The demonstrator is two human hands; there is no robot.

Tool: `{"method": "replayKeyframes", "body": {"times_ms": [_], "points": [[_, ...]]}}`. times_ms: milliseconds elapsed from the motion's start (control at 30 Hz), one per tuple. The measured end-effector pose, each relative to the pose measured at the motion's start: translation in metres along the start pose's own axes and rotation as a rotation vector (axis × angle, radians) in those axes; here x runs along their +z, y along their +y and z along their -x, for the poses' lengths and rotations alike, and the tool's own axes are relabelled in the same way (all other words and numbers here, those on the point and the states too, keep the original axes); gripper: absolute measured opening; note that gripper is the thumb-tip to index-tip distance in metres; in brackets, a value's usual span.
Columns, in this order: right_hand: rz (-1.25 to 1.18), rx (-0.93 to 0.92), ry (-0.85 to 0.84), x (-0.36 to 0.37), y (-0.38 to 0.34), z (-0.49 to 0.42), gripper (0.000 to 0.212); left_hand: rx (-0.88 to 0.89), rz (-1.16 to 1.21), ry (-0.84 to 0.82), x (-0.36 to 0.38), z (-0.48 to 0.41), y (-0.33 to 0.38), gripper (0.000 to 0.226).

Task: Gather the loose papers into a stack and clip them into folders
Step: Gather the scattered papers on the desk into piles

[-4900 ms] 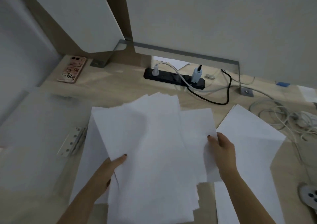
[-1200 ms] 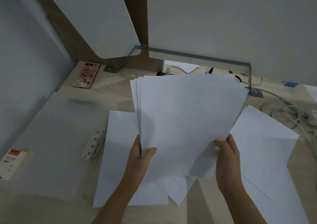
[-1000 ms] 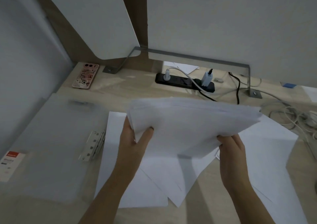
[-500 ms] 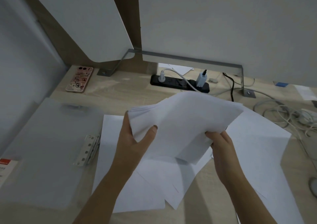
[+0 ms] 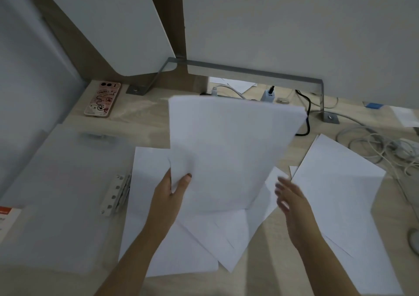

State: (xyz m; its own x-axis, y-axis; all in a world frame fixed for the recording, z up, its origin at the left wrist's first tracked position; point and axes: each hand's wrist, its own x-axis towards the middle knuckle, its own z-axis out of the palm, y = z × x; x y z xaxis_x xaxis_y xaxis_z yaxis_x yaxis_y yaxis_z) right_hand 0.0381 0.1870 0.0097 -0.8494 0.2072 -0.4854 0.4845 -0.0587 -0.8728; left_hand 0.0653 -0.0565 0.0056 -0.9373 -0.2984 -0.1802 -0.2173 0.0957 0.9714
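We pinched the stack [image 5: 229,150] at its lower left edge with our left hand [image 5: 169,196]. It stood right of the folder [image 5: 59,182], long axis upright. Our right hand [image 5: 292,196], farther from the folder, was spread and empty beside the stack's opposite edge.

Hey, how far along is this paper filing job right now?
Partly done. A stack of papers is gathered and held upright, gripped by the left hand. The right hand is open beside the stack, blurred. Left to do: loose sheets lie on the desk, and nothing is clipped into the folder yet.
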Motion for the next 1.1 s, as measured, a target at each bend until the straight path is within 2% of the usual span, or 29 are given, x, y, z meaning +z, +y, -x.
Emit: {"method": "replayKeyframes", "body": {"times_ms": [67, 133, 233, 333, 467, 567, 733, 833, 933, 1000, 1100], "points": [[-0.058, 0.231, 0.117, -0.008, 0.024, 0.0, 0.014, 0.013, 0.001, 0.032, -0.01, -0.002, 0.005, 0.028], [-0.093, 0.364, 0.124, -0.009, 0.044, 0.004, 0.026, -0.048, 0.058, 0.04, -0.023, -0.005, 0.004, 0.025], [-0.192, 0.469, 0.098, -0.006, 0.063, 0.008, 0.033, -0.24, 0.064, -0.042, -0.041, -0.012, -0.014, 0.031], [-0.289, 0.538, 0.084, 0.001, 0.064, 0.004, 0.034, -0.46, -0.078, -0.156, -0.043, -0.017, -0.044, 0.04], [-0.312, 0.539, 0.051, 0.011, 0.058, 0.0, 0.033, -0.514, -0.239, -0.119, -0.035, -0.021, -0.066, 0.043], [-0.088, 0.478, 0.124, 0.023, 0.059, -0.005, 0.012, -0.517, -0.257, -0.114, -0.034, -0.021, -0.068, 0.044], [0.139, 0.227, 0.189, 0.047, 0.068, -0.01, 0.035, -0.498, -0.253, -0.103, -0.033, -0.019, -0.065, 0.043], [0.213, 0.162, 0.212, 0.044, 0.062, -0.011, 0.029, -0.482, -0.197, -0.099, -0.036, -0.012, -0.06, 0.042], [0.21, 0.043, 0.269, 0.025, 0.04, -0.015, 0.012, -0.482, -0.09, -0.088, -0.044, 0.0, -0.054, 0.041], [0.113, -0.044, 0.303, 0.01, 0.022, -0.018, 0.012, -0.49, -0.056, -0.037, -0.053, 0.004, -0.053, 0.043], [-0.013, -0.137, 0.336, -0.009, -0.001, -0.021, 0.018, -0.523, -0.105, -0.008, -0.071, 0.004, -0.062, 0.058]]}}
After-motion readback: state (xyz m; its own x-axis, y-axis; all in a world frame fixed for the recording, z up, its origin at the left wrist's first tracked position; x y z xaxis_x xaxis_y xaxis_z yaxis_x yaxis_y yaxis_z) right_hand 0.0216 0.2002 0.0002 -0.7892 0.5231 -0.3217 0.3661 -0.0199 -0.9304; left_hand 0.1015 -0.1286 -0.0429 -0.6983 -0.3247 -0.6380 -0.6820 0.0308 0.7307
